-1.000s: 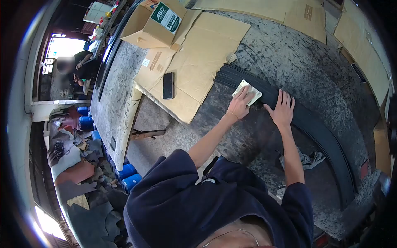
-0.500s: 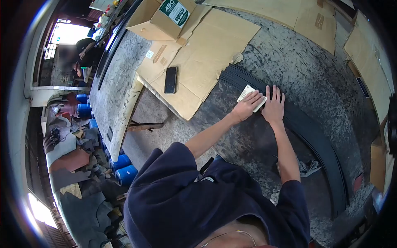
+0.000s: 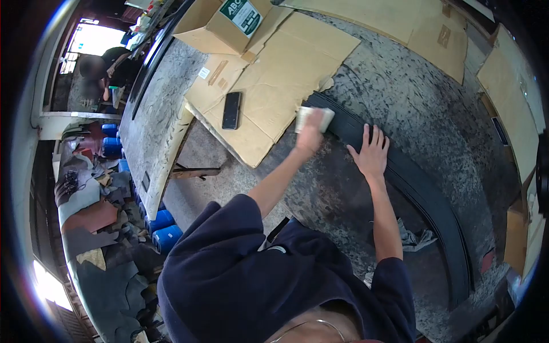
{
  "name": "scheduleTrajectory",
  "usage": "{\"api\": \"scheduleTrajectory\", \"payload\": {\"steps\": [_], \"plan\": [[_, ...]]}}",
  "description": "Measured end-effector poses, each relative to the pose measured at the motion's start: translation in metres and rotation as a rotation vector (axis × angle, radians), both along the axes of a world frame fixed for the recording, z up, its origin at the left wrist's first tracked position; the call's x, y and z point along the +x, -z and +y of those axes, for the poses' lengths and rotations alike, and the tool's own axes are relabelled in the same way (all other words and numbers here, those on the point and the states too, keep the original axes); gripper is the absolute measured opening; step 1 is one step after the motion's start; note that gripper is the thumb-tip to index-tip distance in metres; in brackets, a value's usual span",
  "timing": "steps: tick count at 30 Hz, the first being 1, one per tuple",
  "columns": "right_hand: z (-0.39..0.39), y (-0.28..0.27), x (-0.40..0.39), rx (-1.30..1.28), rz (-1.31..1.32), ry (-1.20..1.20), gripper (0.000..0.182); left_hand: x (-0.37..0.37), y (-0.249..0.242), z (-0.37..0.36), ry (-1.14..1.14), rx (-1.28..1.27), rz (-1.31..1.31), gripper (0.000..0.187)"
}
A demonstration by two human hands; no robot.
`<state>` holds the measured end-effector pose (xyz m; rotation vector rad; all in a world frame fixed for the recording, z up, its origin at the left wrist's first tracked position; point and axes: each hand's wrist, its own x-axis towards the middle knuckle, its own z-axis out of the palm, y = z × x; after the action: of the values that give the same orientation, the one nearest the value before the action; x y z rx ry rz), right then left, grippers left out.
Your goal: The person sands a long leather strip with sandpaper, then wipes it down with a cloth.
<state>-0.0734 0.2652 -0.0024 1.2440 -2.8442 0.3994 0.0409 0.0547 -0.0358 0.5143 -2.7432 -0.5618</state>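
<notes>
Head view: an open cardboard box point(image 3: 220, 26) stood at the far edge of the tabletop point(image 3: 434, 97), on flattened cardboard sheets point(image 3: 280, 74); its flaps hid whatever was inside. A green and white label point(image 3: 241, 14) on the box read "ABC". A black phone point(image 3: 231, 110) lay face up on the cardboard, well apart from the hands.

A bundle of long black strips point(image 3: 423, 188) curved across the speckled tabletop from its far end near the cardboard toward the near right edge. The left hand point(image 3: 310, 132) pinched a pale folded cloth point(image 3: 313, 118) in its grip and pressed it on the far end of the strips, just beside the cardboard edge. The right hand point(image 3: 370, 153) lay flat on the strips, fingers spread, near the left hand but not touching it.

A crumpled grey rag point(image 3: 414, 237) lay on the tabletop inside the curve of the strips. Blue drums point(image 3: 163, 228) stood on the floor at the left. Another person point(image 3: 108, 68) sat in the far background.
</notes>
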Motion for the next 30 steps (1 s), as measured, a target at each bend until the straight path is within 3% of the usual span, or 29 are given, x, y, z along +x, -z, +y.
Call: {"api": "scheduleTrajectory", "payload": {"steps": [2, 3, 5, 6, 7, 9, 10, 11, 13, 15, 17, 19, 20, 21, 23, 24, 25, 27, 30], "plan": [[-0.004, 0.000, 0.000, -0.009, -0.009, -0.010, 0.087, 0.005, -0.008, 0.012, 0.282, -0.042, -0.038, 0.064], [0.002, 0.001, -0.001, -0.006, -0.016, -0.012, 0.087, 0.005, -0.014, 0.000, 0.153, 0.071, -0.032, 0.065], [0.006, 0.001, -0.001, 0.000, -0.004, -0.005, 0.086, 0.001, -0.019, -0.023, -0.164, 0.002, 0.035, 0.068], [0.008, 0.001, 0.000, 0.004, -0.003, -0.003, 0.086, -0.004, -0.017, -0.015, -0.187, -0.035, 0.018, 0.067], [0.000, 0.000, 0.000, -0.010, 0.000, 0.004, 0.086, -0.003, -0.013, -0.005, -0.107, 0.070, -0.026, 0.067], [-0.003, 0.002, 0.001, 0.004, -0.008, 0.009, 0.086, 0.008, -0.006, 0.002, 0.256, -0.031, -0.075, 0.072], [-0.001, 0.002, 0.001, 0.008, -0.009, 0.000, 0.086, 0.014, -0.002, -0.018, 0.255, -0.049, -0.087, 0.072], [0.001, 0.003, -0.001, 0.012, -0.008, -0.005, 0.086, 0.012, -0.006, -0.025, 0.036, -0.020, -0.095, 0.071], [0.004, 0.004, 0.001, 0.013, 0.013, 0.002, 0.086, -0.001, 0.000, -0.022, -0.096, -0.110, -0.057, 0.070], [0.000, 0.000, 0.000, 0.010, -0.023, 0.003, 0.085, -0.001, -0.009, 0.013, 0.150, -0.144, -0.089, 0.067], [-0.001, 0.000, 0.000, 0.002, -0.023, 0.001, 0.085, 0.003, -0.016, 0.009, 0.196, -0.012, -0.107, 0.067], [0.006, 0.001, -0.003, 0.005, -0.019, 0.010, 0.085, -0.006, -0.029, -0.023, -0.180, 0.284, -0.126, 0.067], [0.011, 0.002, -0.003, 0.006, -0.009, 0.014, 0.085, -0.011, -0.016, -0.032, -0.121, -0.048, -0.069, 0.069], [0.009, 0.002, -0.002, -0.005, 0.001, 0.014, 0.085, -0.010, 0.000, -0.021, -0.121, -0.053, -0.071, 0.069], [-0.003, 0.000, -0.001, -0.036, 0.011, 0.015, 0.085, -0.012, -0.017, 0.031, -0.020, 0.042, -0.155, 0.067], [-0.003, 0.000, -0.003, -0.041, 0.003, 0.007, 0.085, -0.008, -0.023, 0.042, 0.185, 0.017, -0.157, 0.065], [0.002, 0.001, -0.001, -0.036, -0.011, -0.001, 0.084, -0.007, -0.024, 0.038, 0.186, 0.023, -0.158, 0.065], [0.001, 0.002, -0.005, -0.047, 0.015, 0.014, 0.084, -0.012, -0.028, 0.007, -0.126, 0.185, -0.073, 0.063], [0.002, 0.003, -0.001, -0.029, -0.004, 0.011, 0.084, -0.030, -0.002, 0.002, -0.114, -0.056, -0.052, 0.061]]}}
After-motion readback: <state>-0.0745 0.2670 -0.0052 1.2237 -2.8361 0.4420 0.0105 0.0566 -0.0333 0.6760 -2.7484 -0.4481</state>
